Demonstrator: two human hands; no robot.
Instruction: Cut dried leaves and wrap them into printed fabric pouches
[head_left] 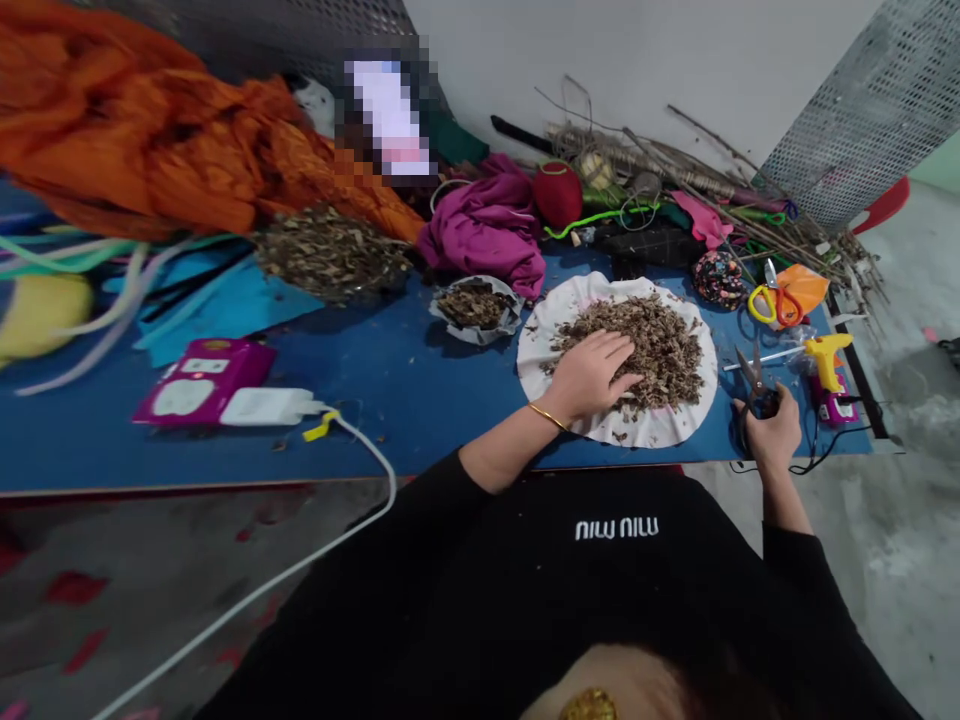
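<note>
My left hand (596,372) rests with fingers stretched out on a heap of crushed dried leaves (667,350). The heap lies on a round white cloth (538,362) with a wavy rim. At the table's front edge, my right hand (778,432) is closed around the dark handles of a pair of scissors (753,370), whose blades point away from me and look parted. Just beyond that hand lies a yellow glue gun (828,358). Left of the cloth, a small bowl (442,318) lined with pale wrapping holds more dried leaves.
Orange fabric (150,130), a leaf pile (330,255), purple cloth (484,225) and twigs (720,180) line the back of the blue table (405,400). Yellow-and-orange scissors (763,303) lie at right. A purple power strip (206,380) with a white cable (330,550) is at left.
</note>
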